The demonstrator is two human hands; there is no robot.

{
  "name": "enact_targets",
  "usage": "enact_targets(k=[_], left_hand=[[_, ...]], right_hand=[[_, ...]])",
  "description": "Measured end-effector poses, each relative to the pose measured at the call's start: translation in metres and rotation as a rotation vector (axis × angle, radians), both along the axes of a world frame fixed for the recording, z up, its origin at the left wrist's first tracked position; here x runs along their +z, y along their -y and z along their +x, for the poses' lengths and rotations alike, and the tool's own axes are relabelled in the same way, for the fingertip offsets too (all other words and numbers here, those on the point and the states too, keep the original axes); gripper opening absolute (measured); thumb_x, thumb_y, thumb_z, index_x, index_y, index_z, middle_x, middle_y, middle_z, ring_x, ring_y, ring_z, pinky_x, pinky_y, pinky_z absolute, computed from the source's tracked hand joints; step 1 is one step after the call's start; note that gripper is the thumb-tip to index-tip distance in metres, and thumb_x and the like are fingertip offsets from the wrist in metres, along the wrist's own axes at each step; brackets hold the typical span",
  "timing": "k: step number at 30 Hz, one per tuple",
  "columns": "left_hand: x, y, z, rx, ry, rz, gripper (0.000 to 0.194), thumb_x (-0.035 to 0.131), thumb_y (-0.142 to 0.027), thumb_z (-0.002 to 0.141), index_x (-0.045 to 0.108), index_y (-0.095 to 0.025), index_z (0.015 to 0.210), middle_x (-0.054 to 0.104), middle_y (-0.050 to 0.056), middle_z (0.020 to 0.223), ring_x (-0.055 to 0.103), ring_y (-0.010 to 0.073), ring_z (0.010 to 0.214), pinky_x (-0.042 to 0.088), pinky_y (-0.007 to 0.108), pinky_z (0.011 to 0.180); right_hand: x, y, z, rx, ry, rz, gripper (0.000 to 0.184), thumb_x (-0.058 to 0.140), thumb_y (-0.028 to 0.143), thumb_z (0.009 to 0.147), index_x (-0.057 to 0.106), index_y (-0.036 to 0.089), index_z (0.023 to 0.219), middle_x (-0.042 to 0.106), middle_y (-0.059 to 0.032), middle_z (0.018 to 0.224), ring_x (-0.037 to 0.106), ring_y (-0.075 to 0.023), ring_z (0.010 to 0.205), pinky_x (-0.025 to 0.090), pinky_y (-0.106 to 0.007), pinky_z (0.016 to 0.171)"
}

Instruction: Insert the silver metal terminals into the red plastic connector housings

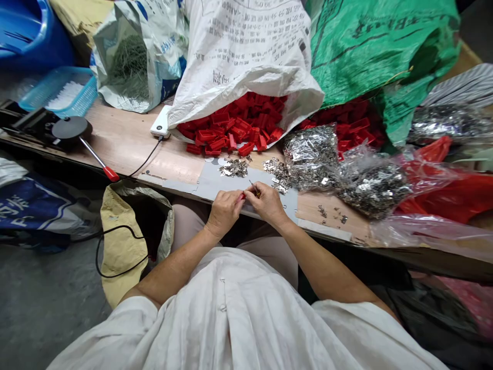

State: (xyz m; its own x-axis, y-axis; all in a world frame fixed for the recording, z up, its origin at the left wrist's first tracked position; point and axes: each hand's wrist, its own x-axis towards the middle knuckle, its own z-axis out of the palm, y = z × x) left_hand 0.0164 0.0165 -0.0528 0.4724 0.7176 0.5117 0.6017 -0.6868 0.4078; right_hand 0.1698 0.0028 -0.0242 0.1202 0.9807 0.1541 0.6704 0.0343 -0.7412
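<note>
My left hand (225, 209) is closed at the table's front edge, pinching a small red plastic piece (242, 196) that is mostly hidden by the fingers. Beside it, my right hand (266, 201) is closed around a thin metal tool (252, 184) with a pointed end; its exact kind is too small to make out. The fingertips of both hands meet at the red piece. Just beyond them lie two loose piles of small metal parts, a left pile (234, 167) and a right pile (278, 173), on a grey sheet (211, 180).
Red plastic pieces (234, 126) spill from a white sack (250, 46). Right are bagged metal parts (311, 154) and a green sack (385, 46). Left are a white device (160, 122), a red-tipped lever (94, 154) and a blue basket (82, 97). An open yellow sack (119, 246) stands below.
</note>
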Motion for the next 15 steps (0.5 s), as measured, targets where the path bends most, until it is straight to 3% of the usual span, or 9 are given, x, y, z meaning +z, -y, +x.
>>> enact_targets(k=[5,9,15], left_hand=[[-0.001,0.004,-0.009,-0.094,-0.039,0.039,0.022,0.043,-0.020,0.097,0.060,-0.018,0.111,0.071,0.005,0.102,0.063,0.0148,0.087,0.046,0.032,0.082],[0.000,0.003,-0.015,-0.130,-0.043,0.069,0.021,0.047,-0.019,0.096,0.063,-0.019,0.109,0.071,0.003,0.104,0.059,0.0151,0.084,0.047,0.030,0.082],[0.003,-0.001,-0.018,-0.166,-0.043,0.069,0.022,0.046,-0.016,0.095,0.064,-0.020,0.109,0.071,0.003,0.104,0.056,0.0155,0.085,0.049,0.030,0.082]], right_hand=[[0.005,0.009,0.011,0.102,-0.029,-0.086,0.014,0.056,0.033,0.085,0.063,0.020,0.082,0.069,-0.0035,0.084,0.059,-0.0162,0.075,0.042,-0.027,0.070],[0.009,0.012,0.022,0.208,0.013,-0.171,0.027,0.039,0.035,0.095,0.062,0.020,0.098,0.066,-0.0030,0.079,0.057,-0.0158,0.071,0.041,-0.027,0.070],[0.016,0.009,0.028,0.392,0.186,-0.279,0.028,0.037,0.033,0.096,0.062,0.021,0.089,0.064,-0.0025,0.074,0.056,-0.0156,0.068,0.038,-0.026,0.068]])
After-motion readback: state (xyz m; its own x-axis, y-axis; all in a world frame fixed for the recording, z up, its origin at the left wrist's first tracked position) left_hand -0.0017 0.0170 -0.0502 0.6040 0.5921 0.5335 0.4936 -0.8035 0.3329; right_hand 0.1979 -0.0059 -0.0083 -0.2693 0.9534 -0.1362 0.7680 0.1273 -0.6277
